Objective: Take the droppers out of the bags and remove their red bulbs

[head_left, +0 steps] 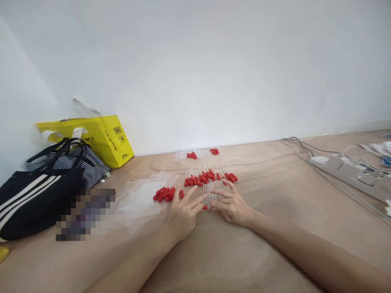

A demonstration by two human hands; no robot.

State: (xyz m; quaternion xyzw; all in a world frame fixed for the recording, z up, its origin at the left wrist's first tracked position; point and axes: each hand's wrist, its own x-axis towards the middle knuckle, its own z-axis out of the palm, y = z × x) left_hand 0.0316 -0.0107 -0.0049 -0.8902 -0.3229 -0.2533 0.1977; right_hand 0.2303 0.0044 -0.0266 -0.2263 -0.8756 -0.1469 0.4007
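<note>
Between my hands lies a row of thin clear glass tubes (pixel 209 196), side by side. My left hand (pixel 184 211) is at their left side, its fingers spread and the tips close to the tubes. A single red rubber bulb (pixel 204 207) shows near my left thumb. My right hand (pixel 233 206) rests on the right side of the row, fingers stretched over the tubes. Just beyond lies a row of glass droppers with red bulbs (pixel 203 178). Loose red bulbs (pixel 165 194) lie left of my left hand, which partly hides them.
Clear plastic bags (pixel 142 199) lie at the left. More red bulbs (pixel 192 155) sit on clear plastic near the wall. A yellow bag (pixel 117 142), a striped bag (pixel 94 162) and a black bag (pixel 39 199) stand far left. At right are a white power strip (pixel 345 175) and grey cables (pixel 324 177).
</note>
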